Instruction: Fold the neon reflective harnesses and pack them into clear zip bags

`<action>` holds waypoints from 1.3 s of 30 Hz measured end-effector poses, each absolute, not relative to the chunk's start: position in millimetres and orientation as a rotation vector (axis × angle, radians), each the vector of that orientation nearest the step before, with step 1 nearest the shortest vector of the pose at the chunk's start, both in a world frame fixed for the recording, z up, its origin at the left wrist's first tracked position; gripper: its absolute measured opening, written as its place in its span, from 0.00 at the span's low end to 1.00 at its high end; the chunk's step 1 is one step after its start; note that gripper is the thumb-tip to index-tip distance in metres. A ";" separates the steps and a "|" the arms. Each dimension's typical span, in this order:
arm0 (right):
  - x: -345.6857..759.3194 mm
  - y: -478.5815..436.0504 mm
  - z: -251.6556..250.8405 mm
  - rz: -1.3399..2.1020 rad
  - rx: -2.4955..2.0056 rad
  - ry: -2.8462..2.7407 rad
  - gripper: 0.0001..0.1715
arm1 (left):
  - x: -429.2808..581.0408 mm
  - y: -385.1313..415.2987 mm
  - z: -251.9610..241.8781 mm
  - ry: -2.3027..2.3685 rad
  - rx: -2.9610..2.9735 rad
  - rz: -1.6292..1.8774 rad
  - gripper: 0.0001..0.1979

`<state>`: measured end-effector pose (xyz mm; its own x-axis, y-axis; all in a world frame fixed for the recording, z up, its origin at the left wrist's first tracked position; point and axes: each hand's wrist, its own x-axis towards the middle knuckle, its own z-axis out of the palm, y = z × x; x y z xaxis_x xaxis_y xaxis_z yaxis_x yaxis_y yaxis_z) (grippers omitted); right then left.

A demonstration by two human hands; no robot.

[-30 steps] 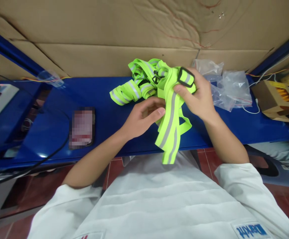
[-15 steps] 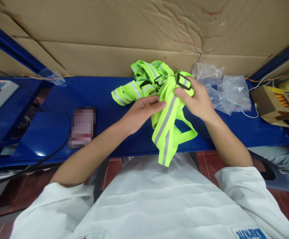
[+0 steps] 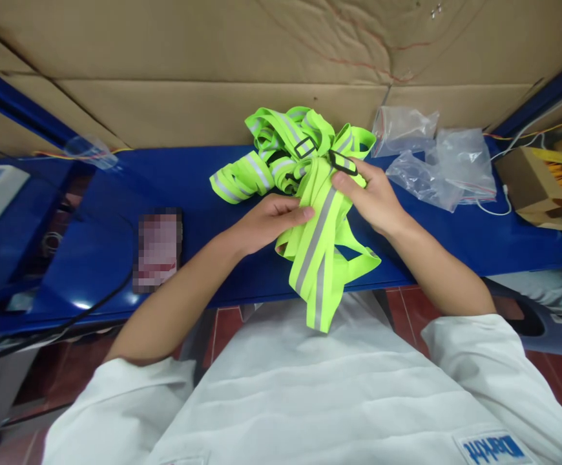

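head view: a green strap hangs in folds past the table's near edge. a phone lies left, close to that edge. the left hand pinches the strap between thumb and fingers; the right hand pinches it too, thumb just under a black buckle. at the right end stands a box; a heap of green straps and, to its right, plastic bags lie toward the far edge.

Straps matt cloth, buckle smooth blk plas., bench glossy, bags clear shiny plas.
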<state>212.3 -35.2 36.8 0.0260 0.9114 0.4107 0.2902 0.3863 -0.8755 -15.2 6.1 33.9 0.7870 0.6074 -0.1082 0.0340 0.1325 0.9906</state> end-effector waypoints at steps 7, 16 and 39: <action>199.4 -41.6 31.7 1.185 -1.315 -1.131 0.38 | -21.4 8.9 37.3 0.359 1.501 0.123 0.23; 214.5 -29.5 21.8 0.431 -1.276 -1.458 0.36 | -9.6 -4.0 20.2 0.323 0.979 0.406 0.24; 211.7 -40.5 30.5 0.542 -1.165 -1.527 0.32 | -15.0 0.4 29.7 0.545 1.509 0.272 0.30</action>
